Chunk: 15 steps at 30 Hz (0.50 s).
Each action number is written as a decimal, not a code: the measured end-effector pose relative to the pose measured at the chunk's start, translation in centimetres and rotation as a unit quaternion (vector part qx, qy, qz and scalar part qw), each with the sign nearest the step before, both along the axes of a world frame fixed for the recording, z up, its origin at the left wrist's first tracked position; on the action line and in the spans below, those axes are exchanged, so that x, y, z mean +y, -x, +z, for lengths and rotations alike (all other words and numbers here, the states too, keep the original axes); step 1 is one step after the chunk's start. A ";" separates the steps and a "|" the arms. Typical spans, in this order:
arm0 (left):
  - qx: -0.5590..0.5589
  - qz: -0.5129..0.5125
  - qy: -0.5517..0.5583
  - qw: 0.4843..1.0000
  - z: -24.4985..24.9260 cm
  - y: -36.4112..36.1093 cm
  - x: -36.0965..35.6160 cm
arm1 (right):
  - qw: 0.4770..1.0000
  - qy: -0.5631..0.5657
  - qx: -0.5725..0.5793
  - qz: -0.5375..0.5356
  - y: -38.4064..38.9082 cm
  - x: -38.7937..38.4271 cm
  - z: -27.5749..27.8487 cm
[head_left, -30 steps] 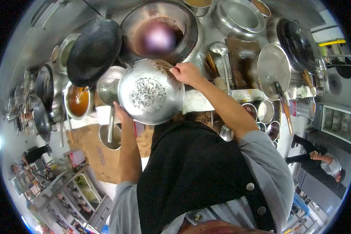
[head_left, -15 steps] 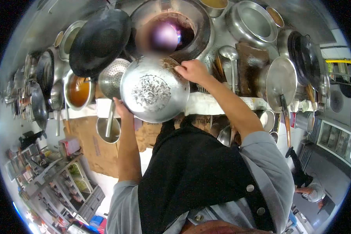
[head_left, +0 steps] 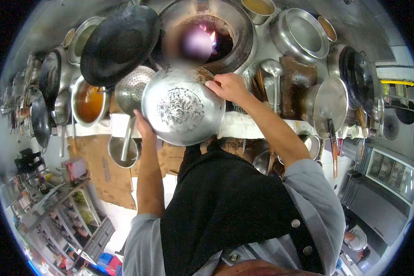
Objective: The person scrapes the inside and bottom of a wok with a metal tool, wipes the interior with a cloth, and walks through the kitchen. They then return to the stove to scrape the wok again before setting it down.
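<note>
A round silvery metal bowl (head_left: 202, 124), with a blackened, scuffed patch in its middle, is tilted between my hands before the stove. My left hand (head_left: 146, 125) grips its left edge, with part of the fingers hidden. At the upper right edge, my right hand (head_left: 229, 87) is closed with the thumb on the rim. Behind the bowl is a burner ring (head_left: 244, 39) with a flame (head_left: 213, 39) inside; a blurred patch covers part of it. Close to my left hand lies a perforated strainer (head_left: 132, 88), its handle pointing down toward me.
A black wok (head_left: 119, 46) leans left of the burner. A pot of orange-brown liquid (head_left: 89, 105) stands further left. To the right are a ladle (head_left: 273, 68), a wide metal pot (head_left: 280, 34) and a strainer pan (head_left: 330, 101). Another person (head_left: 355, 239) is at lower right.
The view has shifted slightly, and more flame shows in the burner. Both hands keep their hold on the bowl, which has barely moved. The other person at right appears lower.
</note>
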<state>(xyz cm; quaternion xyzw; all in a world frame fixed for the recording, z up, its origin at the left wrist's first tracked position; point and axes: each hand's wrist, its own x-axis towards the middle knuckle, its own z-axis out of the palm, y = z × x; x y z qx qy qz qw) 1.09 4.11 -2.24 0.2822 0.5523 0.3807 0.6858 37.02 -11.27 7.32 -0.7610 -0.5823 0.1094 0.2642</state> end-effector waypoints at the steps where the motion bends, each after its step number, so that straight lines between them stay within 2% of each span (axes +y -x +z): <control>1: -0.005 -0.004 -0.003 1.000 -0.1 0.2 0.0 | 0.999 0.030 0.013 -0.017 -0.3 -0.3 0.0; 3: -0.014 -0.009 0.001 1.000 -0.5 0.3 0.4 | 0.995 0.087 0.035 -0.046 -1.5 -0.8 0.0; 8: -0.070 -0.010 0.017 0.997 -2.4 1.1 1.0 | 1.000 0.005 0.000 -0.011 -0.9 0.0 0.2; 9: -0.056 -0.008 0.015 0.998 -2.5 1.3 0.6 | 1.000 -0.021 0.001 0.005 -0.5 0.4 0.3; 10: -0.044 -0.005 0.011 0.999 -1.7 0.9 0.4 | 0.999 0.053 -0.003 -0.007 -1.6 0.3 -0.8; 13: -0.021 0.002 -0.003 1.000 -1.1 0.5 0.5 | 0.995 0.082 0.002 -0.050 -2.2 -0.4 -0.5; 15: -0.010 0.004 -0.004 1.000 -1.2 0.3 0.2 | 0.999 0.047 0.008 -0.025 -0.9 0.2 -0.1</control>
